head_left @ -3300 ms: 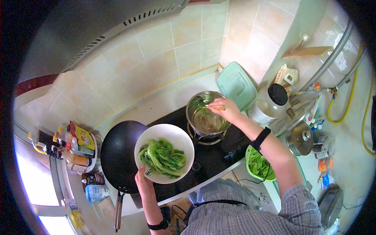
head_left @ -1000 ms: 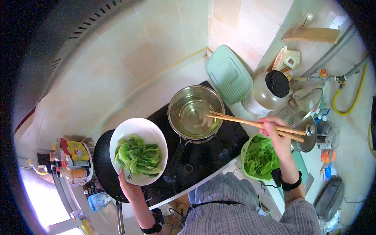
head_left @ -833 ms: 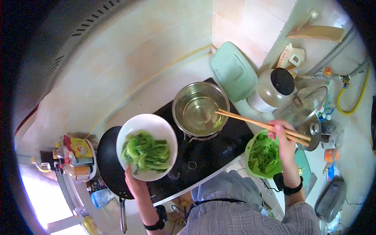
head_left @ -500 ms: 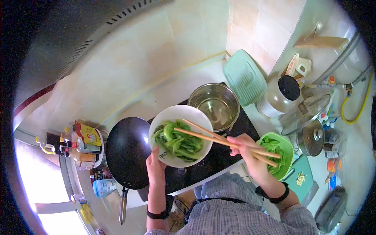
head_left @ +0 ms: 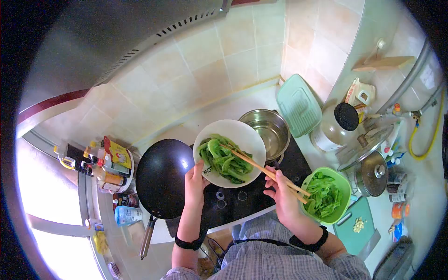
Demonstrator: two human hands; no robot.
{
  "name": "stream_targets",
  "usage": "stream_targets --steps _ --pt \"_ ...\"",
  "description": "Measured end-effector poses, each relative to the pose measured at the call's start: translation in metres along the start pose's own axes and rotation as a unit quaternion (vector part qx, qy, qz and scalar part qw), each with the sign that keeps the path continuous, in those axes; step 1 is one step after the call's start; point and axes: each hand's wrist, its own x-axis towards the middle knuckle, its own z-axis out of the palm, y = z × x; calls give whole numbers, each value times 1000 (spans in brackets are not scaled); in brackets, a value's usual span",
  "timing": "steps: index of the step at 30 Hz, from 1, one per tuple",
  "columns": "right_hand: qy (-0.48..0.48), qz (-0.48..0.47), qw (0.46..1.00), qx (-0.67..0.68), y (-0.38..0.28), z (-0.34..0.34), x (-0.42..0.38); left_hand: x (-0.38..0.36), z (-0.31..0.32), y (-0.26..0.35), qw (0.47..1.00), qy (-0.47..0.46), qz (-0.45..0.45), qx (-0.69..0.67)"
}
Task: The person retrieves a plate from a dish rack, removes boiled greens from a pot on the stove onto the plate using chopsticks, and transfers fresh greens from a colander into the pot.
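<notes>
My left hand grips the near-left rim of a white bowl, which is raised above the black cooktop. Wilted green leafy vegetables lie heaped inside it. Wooden chopsticks are pinched in my right hand, their tips resting among the greens. To the left, a black wok sits with nothing in it. Behind the bowl stands a steel pot, partly hidden by it. A green basin with fresh leaves is just right of my right hand.
Chopped garlic and a knife lie on a green cutting board. A lidded pot, a large jar and a pale green lid line the right. Bottles crowd the left; the range hood overhangs.
The bowl has shifted right in view. The chopsticks have tilted more steeply, and my right hand has moved slightly left and down, with its fingers more spread.
</notes>
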Motion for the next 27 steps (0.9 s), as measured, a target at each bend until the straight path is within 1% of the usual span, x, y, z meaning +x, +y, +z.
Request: stream_targets --steps 2,3,5,7,9,11,13,16,18,20,22,23,25,27 --pt "-25 -44 998 -25 2 -1 -3 0 2 2 1000 -2 2 -1" --pt "-26 -45 998 -24 3 -2 -3 0 2 3 1000 -1 0 5" --pt "-51 -138 981 -127 6 -3 -4 1 1 5 1000 0 0 12" --pt "-55 -155 977 -133 5 -3 -6 4 0 6 999 -22 -1 27" --pt "-76 -229 953 -181 10 -6 -4 4 5 10 999 -23 2 33" --pt "-74 -238 951 -183 14 -6 -1 8 9 15 999 -25 5 39" --pt "-70 -249 948 -185 17 -6 1 14 12 19 996 -21 -10 91" --pt "-43 -233 957 -168 25 -2 6 23 17 22 992 -36 0 117" --pt "-15 -234 968 -87 36 1 13 30 21 25 991 -42 3 131" --pt "-6 -233 969 -77 41 5 19 36 27 28 988 -50 5 143" --pt "-9 -245 967 -73 40 6 22 43 32 31 981 -34 41 184" --pt "-7 -246 966 -72 39 7 23 48 34 31 981 -36 42 185" --pt "0 -249 964 -90 40 9 25 58 36 32 963 -8 66 263" --pt "6 -257 962 -89 41 10 27 62 42 34 960 -5 83 266"
